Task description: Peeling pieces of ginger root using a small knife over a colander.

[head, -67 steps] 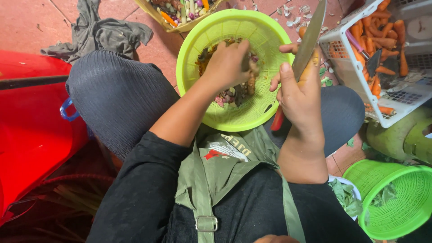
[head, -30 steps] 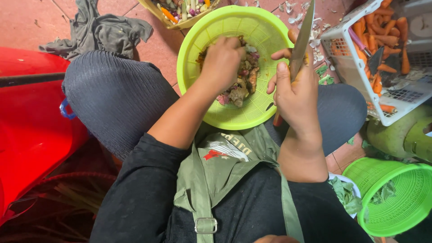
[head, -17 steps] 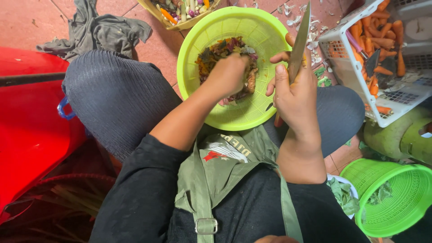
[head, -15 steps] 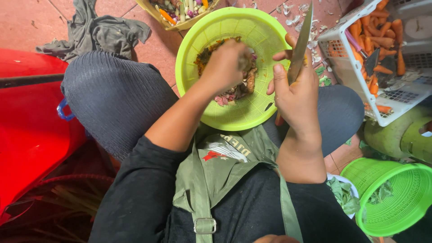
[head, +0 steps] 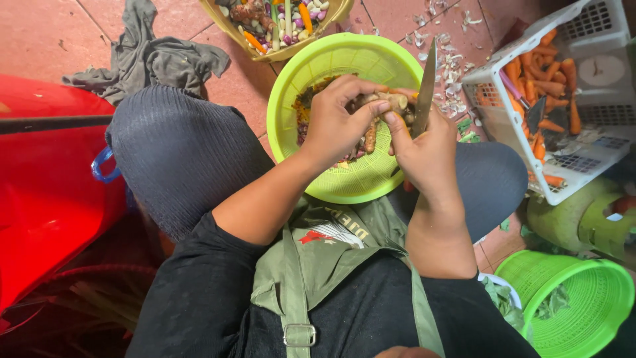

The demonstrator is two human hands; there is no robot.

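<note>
Now lifted out of the lime colander, a knobbly root pinched in left hand, right hand gripping knife, ready for peeling.

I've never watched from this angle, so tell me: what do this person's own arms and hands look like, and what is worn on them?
Both hands, left hand and right hand, are bare: no gloves, rings or watch visible. The forearms are uncovered too; black sleeves are pushed up near the elbows. A green apron hangs in front.
</note>
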